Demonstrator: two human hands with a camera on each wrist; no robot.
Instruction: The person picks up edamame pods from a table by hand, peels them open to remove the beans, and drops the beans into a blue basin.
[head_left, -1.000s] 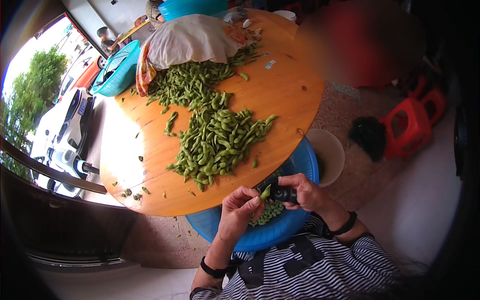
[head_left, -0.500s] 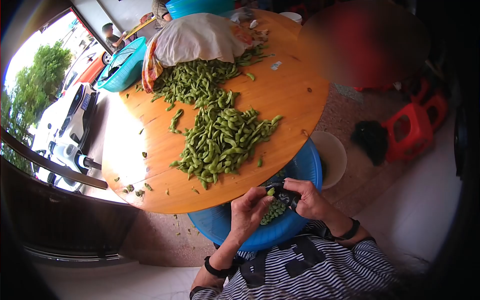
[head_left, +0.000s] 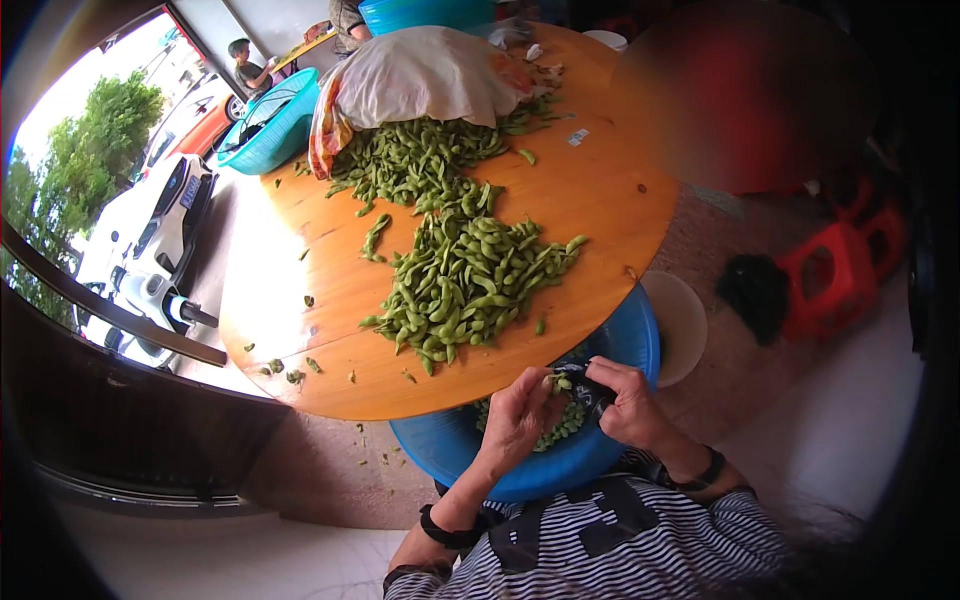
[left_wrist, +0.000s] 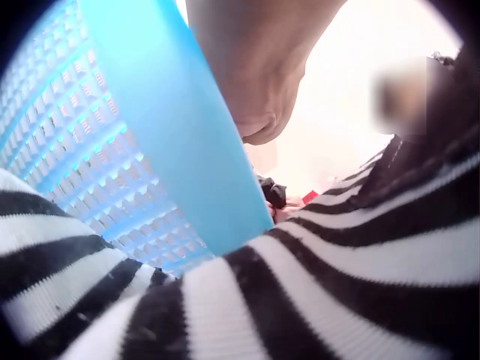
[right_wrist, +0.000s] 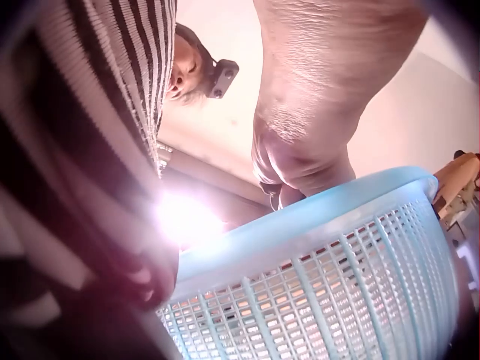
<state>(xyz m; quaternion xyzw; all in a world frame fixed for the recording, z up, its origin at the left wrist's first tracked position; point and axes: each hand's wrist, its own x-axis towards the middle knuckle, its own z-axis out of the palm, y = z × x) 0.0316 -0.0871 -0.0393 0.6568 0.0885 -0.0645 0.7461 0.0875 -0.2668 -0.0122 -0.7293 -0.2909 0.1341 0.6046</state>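
Over a blue basin (head_left: 455, 450), both hands work close together. My left hand (head_left: 515, 420) pinches a light green bean pod (head_left: 562, 382) at its fingertips. Curled beside it, my right hand (head_left: 632, 400) holds a glossy black piece with white markings (head_left: 588, 393) against the pod; I cannot tell what it is. Shelled green beans (head_left: 566, 428) lie in the basin below. In the left wrist view the basin's slatted wall (left_wrist: 165, 112) stands beside a forearm. The right wrist view shows its rim (right_wrist: 315, 214) under the other forearm, fingers hidden.
A heap of green bean pods (head_left: 455, 285) covers the middle of the round wooden table (head_left: 620, 200), partly under a white cloth (head_left: 420, 80). A pale bucket (head_left: 685, 330) stands right of the basin. Farther off are a red stool (head_left: 825, 280) and a teal basket (head_left: 275, 130).
The pod, upright and clear between the hands a second ago, is now mostly covered by the left fingers and against the black piece. The hands have drawn closer; the view has shifted.
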